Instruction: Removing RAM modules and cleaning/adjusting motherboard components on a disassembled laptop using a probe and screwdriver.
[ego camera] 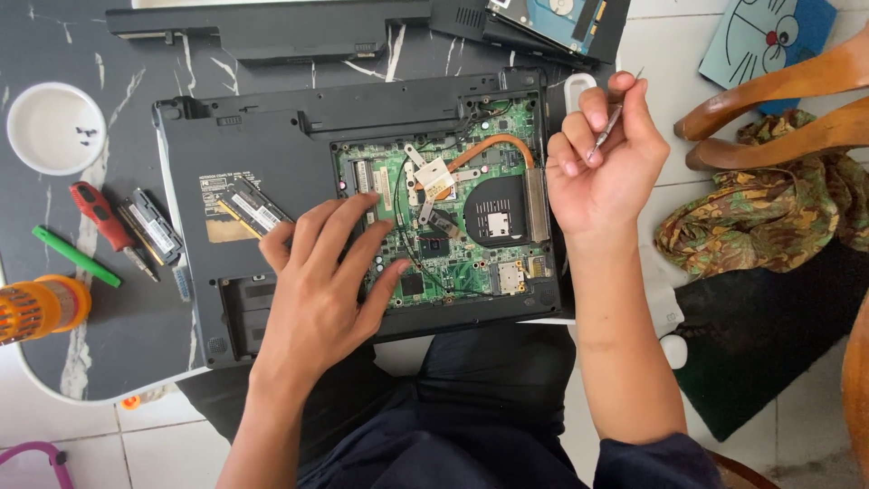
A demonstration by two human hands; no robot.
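Observation:
An opened black laptop [272, 145] lies bottom-up on a dark marble table, its green circuit board [457, 263] exposed with a copper heat pipe [493, 145] and a round fan [496, 213]. My left hand [321, 281] rests flat on the board's left part, fingers spread, holding nothing. My right hand [597, 158] hovers over the laptop's right edge, closed around a thin metal tool [608, 122]. A memory module [253, 210] lies on the laptop's casing beside my left hand.
At the left sit a white bowl [54, 127], a red screwdriver [104, 222], a green pen [74, 255], a second memory module [154, 226] and an orange container [41, 308]. A black battery [272, 32] and a hard drive [566, 18] lie behind. Wooden chair legs [778, 100] and patterned cloth [769, 213] are at right.

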